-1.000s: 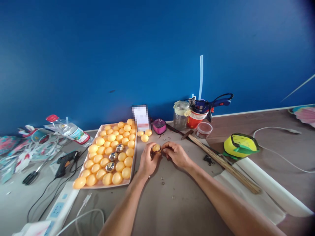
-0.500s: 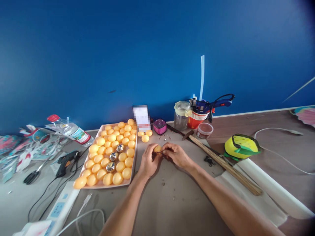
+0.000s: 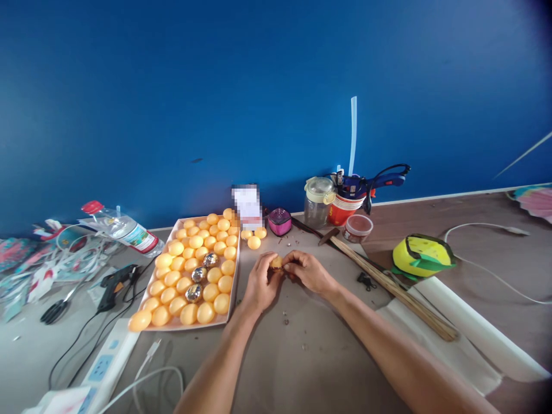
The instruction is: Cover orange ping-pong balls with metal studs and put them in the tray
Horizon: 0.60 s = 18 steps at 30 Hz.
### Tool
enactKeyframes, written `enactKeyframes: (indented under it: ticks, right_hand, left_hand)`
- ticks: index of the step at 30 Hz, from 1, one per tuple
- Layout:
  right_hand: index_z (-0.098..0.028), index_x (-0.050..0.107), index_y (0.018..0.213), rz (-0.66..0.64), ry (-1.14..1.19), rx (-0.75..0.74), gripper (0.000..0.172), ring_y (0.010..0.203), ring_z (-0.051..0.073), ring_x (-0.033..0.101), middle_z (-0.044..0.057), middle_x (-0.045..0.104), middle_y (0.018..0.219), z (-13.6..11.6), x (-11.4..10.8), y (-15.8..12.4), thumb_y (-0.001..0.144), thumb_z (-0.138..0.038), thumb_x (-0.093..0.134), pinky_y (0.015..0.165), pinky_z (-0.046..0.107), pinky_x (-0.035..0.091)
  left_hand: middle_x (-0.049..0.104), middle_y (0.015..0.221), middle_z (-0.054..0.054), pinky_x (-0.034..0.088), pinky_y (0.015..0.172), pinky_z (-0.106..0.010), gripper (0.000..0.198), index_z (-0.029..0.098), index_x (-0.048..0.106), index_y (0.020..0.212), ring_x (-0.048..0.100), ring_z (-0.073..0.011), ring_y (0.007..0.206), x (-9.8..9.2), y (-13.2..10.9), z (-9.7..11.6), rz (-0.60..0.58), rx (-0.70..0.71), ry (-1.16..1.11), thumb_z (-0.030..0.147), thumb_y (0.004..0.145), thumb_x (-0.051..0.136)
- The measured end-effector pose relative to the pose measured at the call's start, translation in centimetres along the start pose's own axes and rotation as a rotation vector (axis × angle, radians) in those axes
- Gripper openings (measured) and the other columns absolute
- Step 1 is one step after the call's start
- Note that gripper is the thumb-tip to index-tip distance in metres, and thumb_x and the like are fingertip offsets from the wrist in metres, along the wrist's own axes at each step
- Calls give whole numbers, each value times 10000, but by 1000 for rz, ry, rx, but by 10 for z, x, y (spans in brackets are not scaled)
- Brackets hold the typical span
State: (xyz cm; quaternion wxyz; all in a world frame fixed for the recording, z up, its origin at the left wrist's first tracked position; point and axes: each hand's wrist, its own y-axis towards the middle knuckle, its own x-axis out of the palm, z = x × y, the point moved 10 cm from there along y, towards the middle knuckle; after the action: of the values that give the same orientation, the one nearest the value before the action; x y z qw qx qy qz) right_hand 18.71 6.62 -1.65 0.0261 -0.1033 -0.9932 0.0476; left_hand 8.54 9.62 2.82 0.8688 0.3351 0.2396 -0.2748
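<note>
My left hand (image 3: pixel 261 283) is closed around a small orange ball (image 3: pixel 276 263), much like the table-tennis balls in the tray. Darker brown bits show along the ball's lower edge, too small to make out. My right hand (image 3: pixel 309 272) has its thumb and forefinger pinched together at the ball's right side; whatever lies between those fingertips is hidden. To the left of my hands, a shallow pale tray (image 3: pixel 235 290) holds rows of orange balls (image 3: pixel 206 313) and several shiny silver ones (image 3: pixel 194 293). Loose orange balls (image 3: pixel 254 242) lie just beyond my left hand.
Behind my hands stand a pink-purple container (image 3: pixel 280 222), a lidded jar (image 3: pixel 319 204), a red cup (image 3: pixel 344 212) with tools and a small tub (image 3: pixel 357 228). Rightward lie thin sticks (image 3: pixel 397 290) and a yellow item (image 3: pixel 420 256). Leftward are a bottle (image 3: pixel 129 233), glue gun (image 3: pixel 114 286) and power strip (image 3: pixel 103 365).
Both hands stay at the same spot around the ball, with only slight finger movement. The view has shifted very slightly; nothing else has visibly moved.
</note>
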Motion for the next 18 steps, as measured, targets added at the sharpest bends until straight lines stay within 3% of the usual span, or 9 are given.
enactKeyframes:
  ticks: [12,18]
  right_hand:
    - [-187,524,707,108,-112,-38,53,476,96,441,-52,489,520,-7,-1,-5,696,-206,476,471,216,350]
    - [-196,484,678,102,-130,-51,26,483,103,446,-57,482,508,-10,0,-5,692,-217,489,489,223,357]
  left_hand:
    - [569,1048,-99,481,832,-351,341,181,479,1117,553,-194,982,0,-1,3,11,39,19,120,783,514]
    - [565,1052,-102,475,854,-358,339,178,478,1107,548,-193,993,1,0,5,-8,33,26,102,778,510]
